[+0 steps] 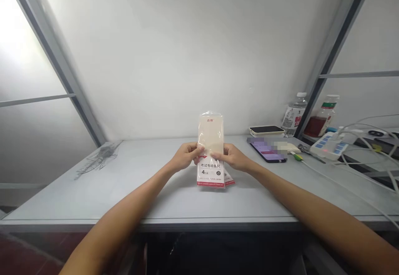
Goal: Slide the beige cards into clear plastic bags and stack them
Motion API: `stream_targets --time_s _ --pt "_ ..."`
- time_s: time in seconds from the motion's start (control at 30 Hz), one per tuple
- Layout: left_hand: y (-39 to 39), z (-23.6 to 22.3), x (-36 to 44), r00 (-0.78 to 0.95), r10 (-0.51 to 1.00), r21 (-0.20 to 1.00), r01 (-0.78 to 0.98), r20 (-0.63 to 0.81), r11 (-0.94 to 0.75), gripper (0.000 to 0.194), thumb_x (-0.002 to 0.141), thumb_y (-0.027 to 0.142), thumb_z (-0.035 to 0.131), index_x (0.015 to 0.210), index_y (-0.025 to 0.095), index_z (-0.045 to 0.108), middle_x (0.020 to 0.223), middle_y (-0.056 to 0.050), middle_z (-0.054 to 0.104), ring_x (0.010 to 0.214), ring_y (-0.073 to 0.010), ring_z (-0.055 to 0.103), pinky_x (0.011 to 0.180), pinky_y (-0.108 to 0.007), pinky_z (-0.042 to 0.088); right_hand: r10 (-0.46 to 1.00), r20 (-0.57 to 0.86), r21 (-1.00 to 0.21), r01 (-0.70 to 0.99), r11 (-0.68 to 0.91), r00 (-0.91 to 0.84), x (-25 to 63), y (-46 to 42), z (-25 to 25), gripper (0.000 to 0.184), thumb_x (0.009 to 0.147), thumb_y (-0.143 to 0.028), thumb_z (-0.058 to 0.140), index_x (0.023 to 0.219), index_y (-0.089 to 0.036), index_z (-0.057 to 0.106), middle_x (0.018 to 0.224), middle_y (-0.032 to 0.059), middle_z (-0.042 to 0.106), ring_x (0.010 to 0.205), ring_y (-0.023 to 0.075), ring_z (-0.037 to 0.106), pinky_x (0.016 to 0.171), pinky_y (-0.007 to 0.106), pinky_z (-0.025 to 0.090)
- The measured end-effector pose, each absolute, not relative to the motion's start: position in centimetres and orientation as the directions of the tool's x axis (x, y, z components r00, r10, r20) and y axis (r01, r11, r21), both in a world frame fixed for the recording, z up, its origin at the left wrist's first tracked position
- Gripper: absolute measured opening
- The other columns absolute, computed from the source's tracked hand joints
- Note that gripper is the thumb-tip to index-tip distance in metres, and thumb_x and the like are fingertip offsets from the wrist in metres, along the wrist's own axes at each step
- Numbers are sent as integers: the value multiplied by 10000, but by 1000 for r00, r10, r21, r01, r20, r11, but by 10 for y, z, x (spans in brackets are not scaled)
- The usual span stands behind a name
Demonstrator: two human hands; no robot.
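Both my hands hold a ruler set packet [210, 133] upright over the middle of the desk. It is a cream and white card with red print and a red bottom band, in shiny clear plastic. My left hand [184, 157] pinches its left edge, thumb in front. On the right edge, my right hand [234, 157] grips it the same way, fingers behind. The red-edged corner of a second packet [230, 179] shows behind the lower right; whether it is held or lies on the desk I cannot tell.
On the right of the grey desk [149, 204] lie a lit phone [269, 152], another phone [266, 130] and a power strip [328, 145] with tangled white cables. A clear bottle [294, 115] and a bottle of dark red liquid [321, 119] stand behind. Dark scribbles mark the left side.
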State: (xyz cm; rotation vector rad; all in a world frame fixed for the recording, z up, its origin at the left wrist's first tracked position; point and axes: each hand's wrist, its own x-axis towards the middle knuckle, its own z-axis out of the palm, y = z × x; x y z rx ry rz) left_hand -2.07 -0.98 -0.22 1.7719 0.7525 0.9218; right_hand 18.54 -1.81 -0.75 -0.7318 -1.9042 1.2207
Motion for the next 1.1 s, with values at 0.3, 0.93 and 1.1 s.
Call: stream_targets --time_s 0.3,0.93,1.1 --pt "-10 -2 -19 484 838 948 50 252 -314 328 776 435 571 700 116 559 622 2 531 560 -79 499 542 -217 394 750 293 -915 54 400 -593 184 -22 -7 329 790 -417 584 964 -141 627 901 74 684 807 215 642 685 333 513" --pt "-13 -9 -9 363 908 974 6 208 -226 326 701 435 627 682 117 556 619 11 543 540 -79 497 502 -212 367 729 292 -912 49 408 -619 181 -23 -12 338 781 -439 589 952 -148 615 898 72 678 812 210 637 698 329 508" --pt "-12 -11 -9 368 897 958 46 246 -282 355 736 472 591 707 119 569 604 13 526 513 -63 453 489 -208 351 762 279 -909 94 405 -584 184 -20 -11 369 776 -469 581 944 -141 606 900 72 677 818 214 635 689 324 501"
